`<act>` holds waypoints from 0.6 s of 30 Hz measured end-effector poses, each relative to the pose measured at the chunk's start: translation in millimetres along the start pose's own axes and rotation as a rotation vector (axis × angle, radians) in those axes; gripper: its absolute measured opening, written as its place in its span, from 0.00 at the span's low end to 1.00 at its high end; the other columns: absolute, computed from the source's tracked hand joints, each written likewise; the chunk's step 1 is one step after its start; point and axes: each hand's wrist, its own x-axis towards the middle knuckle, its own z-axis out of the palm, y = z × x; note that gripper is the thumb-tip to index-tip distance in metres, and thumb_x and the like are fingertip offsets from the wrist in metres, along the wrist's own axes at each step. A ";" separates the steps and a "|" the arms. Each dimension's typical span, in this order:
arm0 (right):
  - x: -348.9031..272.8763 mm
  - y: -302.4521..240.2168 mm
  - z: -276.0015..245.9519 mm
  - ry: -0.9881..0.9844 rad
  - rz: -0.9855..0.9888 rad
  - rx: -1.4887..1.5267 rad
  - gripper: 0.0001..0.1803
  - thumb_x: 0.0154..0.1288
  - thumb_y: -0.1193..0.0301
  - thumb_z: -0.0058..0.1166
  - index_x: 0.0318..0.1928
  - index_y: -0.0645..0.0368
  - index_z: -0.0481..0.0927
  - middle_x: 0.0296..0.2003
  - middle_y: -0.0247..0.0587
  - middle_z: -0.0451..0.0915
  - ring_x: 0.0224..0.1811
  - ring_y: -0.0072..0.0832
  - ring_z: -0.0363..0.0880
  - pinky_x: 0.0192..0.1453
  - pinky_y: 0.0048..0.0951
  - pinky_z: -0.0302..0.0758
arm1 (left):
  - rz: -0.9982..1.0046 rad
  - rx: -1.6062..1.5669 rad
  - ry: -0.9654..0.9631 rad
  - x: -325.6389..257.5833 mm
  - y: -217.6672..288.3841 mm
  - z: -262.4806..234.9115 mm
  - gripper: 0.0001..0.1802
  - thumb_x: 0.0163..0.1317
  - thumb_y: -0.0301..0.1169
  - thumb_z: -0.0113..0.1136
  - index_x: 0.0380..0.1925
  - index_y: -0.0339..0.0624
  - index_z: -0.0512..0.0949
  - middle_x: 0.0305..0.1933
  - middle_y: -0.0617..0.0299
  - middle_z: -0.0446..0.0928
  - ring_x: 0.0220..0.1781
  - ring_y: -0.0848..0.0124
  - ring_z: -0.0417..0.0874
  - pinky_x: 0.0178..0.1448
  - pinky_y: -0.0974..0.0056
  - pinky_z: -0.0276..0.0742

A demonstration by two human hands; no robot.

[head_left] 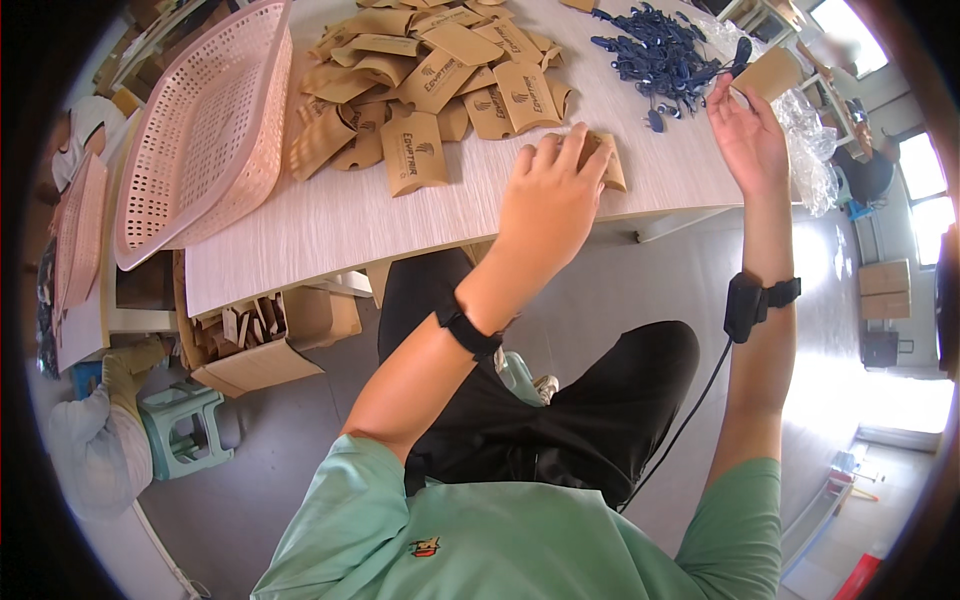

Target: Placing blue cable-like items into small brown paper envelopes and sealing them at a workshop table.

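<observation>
My left hand (553, 195) is closed over a brown kraft pillow box (614, 163) at the table's near edge, its fingers curled across it and covering most of it. To its left and beyond, a heap of similar printed kraft pillow boxes (440, 80) lies on the table. My right hand (747, 140) is raised at the table's right side, palm showing and fingers apart. Just past its fingertips are a dark blue piece (742, 55) and a brown kraft piece (770, 73); whether the fingers touch them is unclear. A tangle of dark blue earphones (655, 50) lies beyond.
A pink perforated basket (275, 150) rests at the table's left. Clear plastic bags (805, 150) hang at the right edge. Below stand an open cardboard box (262, 368) and a green stool (185, 430). Another person (90, 440) is at far left. A cable (690, 425) runs from my right wristband.
</observation>
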 end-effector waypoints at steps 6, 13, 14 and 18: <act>-20.5 8.7 25.0 0.005 0.050 -0.087 0.10 0.67 0.83 0.48 0.48 0.70 0.67 0.47 0.52 0.70 0.57 0.41 0.72 0.64 0.42 0.73 | -0.112 -0.139 0.105 12.4 23.0 0.3 0.25 0.59 0.33 0.62 0.58 0.45 0.73 0.61 0.52 0.70 0.57 0.57 0.73 0.58 0.55 0.67; -82.6 38.7 56.5 -0.178 0.112 -0.399 0.14 0.67 0.79 0.49 0.53 0.67 0.74 0.47 0.45 0.80 0.50 0.37 0.79 0.61 0.40 0.75 | -0.236 -1.045 0.201 22.8 26.5 -40.6 0.21 0.61 0.26 0.60 0.55 0.39 0.74 0.46 0.55 0.74 0.48 0.64 0.75 0.54 0.62 0.69; -93.6 45.8 60.5 -0.176 0.112 -0.393 0.14 0.67 0.79 0.49 0.53 0.67 0.74 0.47 0.45 0.80 0.50 0.37 0.79 0.61 0.40 0.75 | -0.238 -1.041 0.196 19.3 27.4 -45.3 0.21 0.61 0.26 0.60 0.55 0.39 0.74 0.46 0.55 0.74 0.48 0.64 0.75 0.54 0.62 0.69; -125.4 66.5 68.6 -0.252 0.256 -0.437 0.15 0.68 0.78 0.49 0.54 0.67 0.75 0.49 0.45 0.80 0.51 0.35 0.79 0.60 0.39 0.74 | -0.222 -1.230 0.115 -3.4 28.3 -64.0 0.13 0.62 0.26 0.62 0.47 0.36 0.79 0.35 0.62 0.75 0.36 0.74 0.75 0.42 0.69 0.71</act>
